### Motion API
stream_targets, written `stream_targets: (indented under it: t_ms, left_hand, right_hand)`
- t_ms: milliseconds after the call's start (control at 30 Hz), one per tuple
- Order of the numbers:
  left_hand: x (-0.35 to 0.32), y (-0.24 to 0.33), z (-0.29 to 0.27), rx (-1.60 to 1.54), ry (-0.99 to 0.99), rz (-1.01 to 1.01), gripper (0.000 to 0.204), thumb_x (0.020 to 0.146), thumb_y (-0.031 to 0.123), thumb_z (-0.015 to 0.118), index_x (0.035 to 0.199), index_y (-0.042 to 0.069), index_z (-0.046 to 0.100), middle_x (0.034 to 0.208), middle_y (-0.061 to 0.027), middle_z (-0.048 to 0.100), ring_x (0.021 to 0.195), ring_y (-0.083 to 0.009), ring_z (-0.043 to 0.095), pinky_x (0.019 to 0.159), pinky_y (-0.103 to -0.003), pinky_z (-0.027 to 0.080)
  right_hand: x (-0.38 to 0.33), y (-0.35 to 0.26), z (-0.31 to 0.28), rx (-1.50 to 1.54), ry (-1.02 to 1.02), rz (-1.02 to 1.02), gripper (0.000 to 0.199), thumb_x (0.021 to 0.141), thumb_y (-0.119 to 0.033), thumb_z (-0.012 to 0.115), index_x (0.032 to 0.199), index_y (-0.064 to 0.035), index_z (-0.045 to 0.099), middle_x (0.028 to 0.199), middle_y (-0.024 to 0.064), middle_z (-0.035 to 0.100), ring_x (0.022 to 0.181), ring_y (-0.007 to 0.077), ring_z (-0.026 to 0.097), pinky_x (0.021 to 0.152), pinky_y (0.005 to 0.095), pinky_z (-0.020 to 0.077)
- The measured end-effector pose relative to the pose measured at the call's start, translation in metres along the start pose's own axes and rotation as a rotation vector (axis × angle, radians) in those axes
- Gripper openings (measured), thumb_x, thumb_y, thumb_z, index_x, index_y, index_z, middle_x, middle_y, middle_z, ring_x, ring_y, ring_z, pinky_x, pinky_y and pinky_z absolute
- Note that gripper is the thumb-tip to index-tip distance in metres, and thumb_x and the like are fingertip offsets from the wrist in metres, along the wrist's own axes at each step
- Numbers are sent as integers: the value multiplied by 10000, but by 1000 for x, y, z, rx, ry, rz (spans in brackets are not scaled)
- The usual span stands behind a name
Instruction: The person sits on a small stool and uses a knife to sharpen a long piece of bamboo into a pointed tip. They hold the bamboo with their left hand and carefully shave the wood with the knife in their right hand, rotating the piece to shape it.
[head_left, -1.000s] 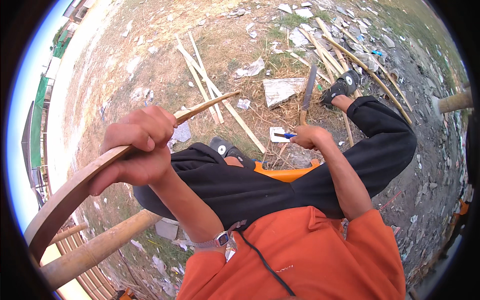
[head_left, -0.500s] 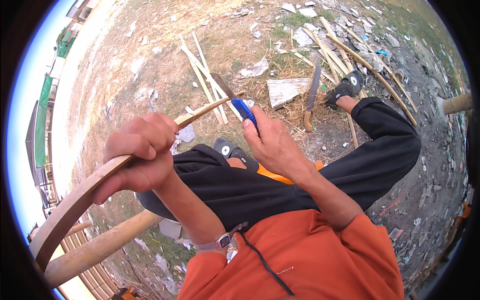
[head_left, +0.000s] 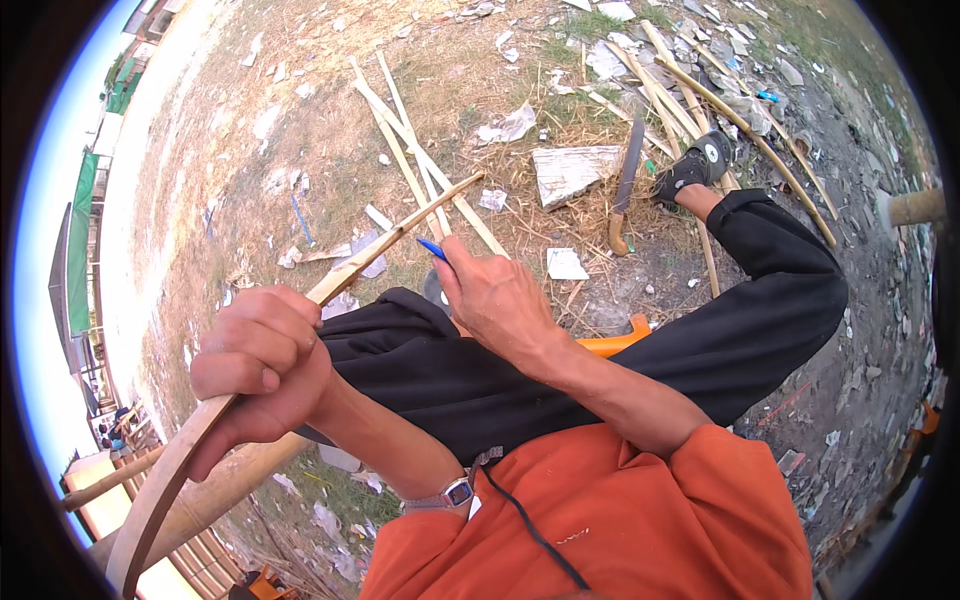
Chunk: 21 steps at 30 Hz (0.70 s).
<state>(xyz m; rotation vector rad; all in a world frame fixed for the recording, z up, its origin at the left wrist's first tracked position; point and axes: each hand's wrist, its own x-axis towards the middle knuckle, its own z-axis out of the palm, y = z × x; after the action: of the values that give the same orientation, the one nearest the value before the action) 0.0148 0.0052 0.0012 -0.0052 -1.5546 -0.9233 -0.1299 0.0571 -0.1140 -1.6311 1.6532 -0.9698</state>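
My left hand (head_left: 265,365) is wrapped in a fist round a long bamboo strip (head_left: 385,243). The strip curves from the lower left edge up through my grip, and its pale, thinner end points away to the upper right. My right hand (head_left: 505,305) grips a knife by its blue handle (head_left: 431,249), close beside the strip's far part. The blade does not show now; an instant ago it stuck out from the handle. Whether the knife touches the strip I cannot tell.
Several split bamboo strips (head_left: 400,135) lie ahead on littered, dry ground. A machete (head_left: 627,185) with a wooden handle rests beside a whitish slab (head_left: 573,172). More strips and poles (head_left: 690,110) lie by my right foot. A thick bamboo pole (head_left: 225,490) runs under my left arm.
My right hand and the knife have come nearer, down and left along the strip, and the blade has gone from sight. My left hand has shifted slightly down and left with the strip.
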Motion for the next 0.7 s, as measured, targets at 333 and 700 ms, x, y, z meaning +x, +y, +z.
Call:
stream_targets:
  t_ms: [333, 700]
  left_hand:
    - [6, -9, 19, 16, -50, 2, 731, 818, 751, 326, 576, 64, 389, 466, -42, 400, 339, -160, 408, 353, -309, 401]
    - [5, -4, 8, -11, -216, 12, 663, 865, 673, 387, 628, 55, 427, 498, -44, 458, 368, -161, 449, 354, -284, 411]
  right_hand:
    - [-22, 26, 11, -171, -178, 176, 242, 945, -271, 440, 964, -37, 501, 603, 207, 587, 604, 407, 613, 547, 515, 475]
    - [-27, -25, -24, 81, 10, -16, 142, 897, -142, 518, 884, -14, 457, 588, 207, 548, 561, 408, 561, 512, 491, 428]
